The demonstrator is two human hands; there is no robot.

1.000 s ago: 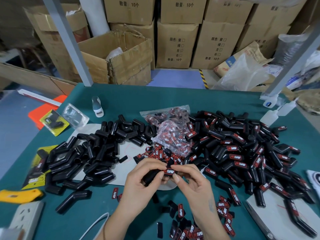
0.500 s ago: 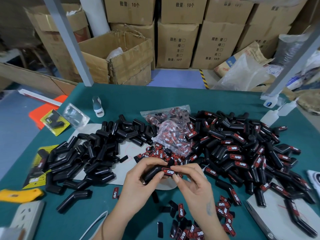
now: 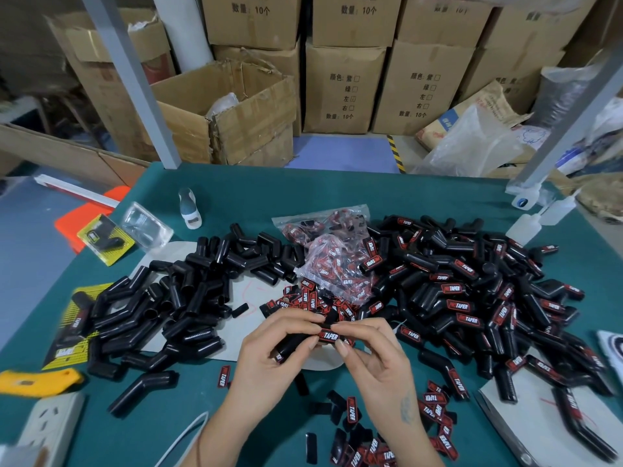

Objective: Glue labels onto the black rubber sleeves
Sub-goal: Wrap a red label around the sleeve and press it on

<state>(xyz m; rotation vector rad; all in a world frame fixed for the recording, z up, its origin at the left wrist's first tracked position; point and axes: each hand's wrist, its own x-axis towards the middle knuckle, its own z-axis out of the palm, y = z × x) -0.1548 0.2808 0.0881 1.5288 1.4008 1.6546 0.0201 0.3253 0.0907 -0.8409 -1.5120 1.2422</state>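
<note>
Low in the middle of the view, my left hand point(image 3: 269, 358) grips a black rubber sleeve point(image 3: 292, 343). My right hand point(image 3: 374, 355) pinches the sleeve's right end, where a red and black TAPER label point(image 3: 329, 336) sits on it. A pile of unlabelled sleeves point(image 3: 175, 298) lies to the left on the green table point(image 3: 337, 197). Labelled sleeves point(image 3: 472, 291) are heaped to the right. Loose labels point(image 3: 310, 299) lie just beyond my hands and more loose labels point(image 3: 435, 409) lie near my right wrist. Clear bags of labels point(image 3: 333, 261) sit between the piles.
A small glue bottle point(image 3: 189, 207) stands at the back left of the table, two squeeze bottles point(image 3: 539, 217) at the back right. A yellow knife point(image 3: 37, 380) and a white power strip point(image 3: 50, 423) lie at the near left. Scissors point(image 3: 505, 429) rest on paper near right. Cardboard boxes stand behind.
Both hands keep holding the sleeve in the same place. The sleeve has tilted slightly, and the label now faces up more plainly between my fingers.
</note>
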